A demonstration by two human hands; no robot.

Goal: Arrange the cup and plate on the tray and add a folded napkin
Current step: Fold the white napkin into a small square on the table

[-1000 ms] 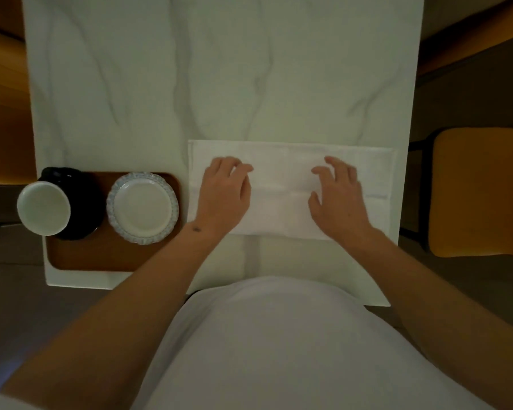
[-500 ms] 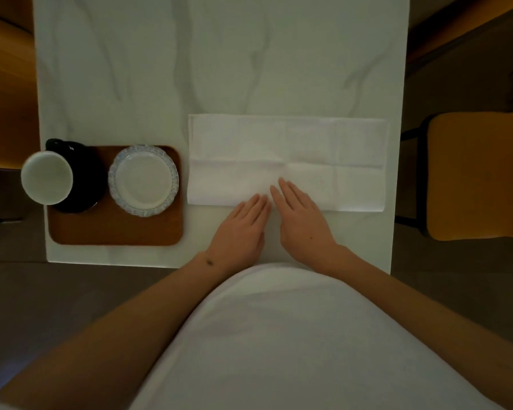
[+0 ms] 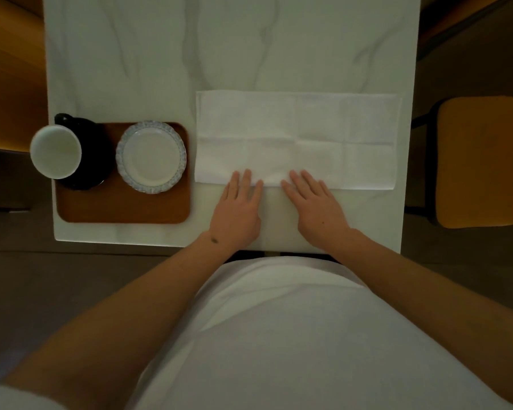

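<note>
The napkin (image 3: 296,140) lies spread flat on the table (image 3: 160,54), reaching toward its right edge, its near border running along the table's near edge. Both hands lie flat and open, gripping nothing: the left hand (image 3: 239,211) and right hand (image 3: 317,208) rest on the table with only their fingertips pressing the napkin's near border. The cup (image 3: 55,152) and plate (image 3: 151,156) already sit on the tray (image 3: 122,207) at the near left corner, so folding is the step in hand. To do it well, I would pinch the near border at two well-spread points, carry it over to the far border, match the corners squarely, then press the crease outward from the middle.
</note>
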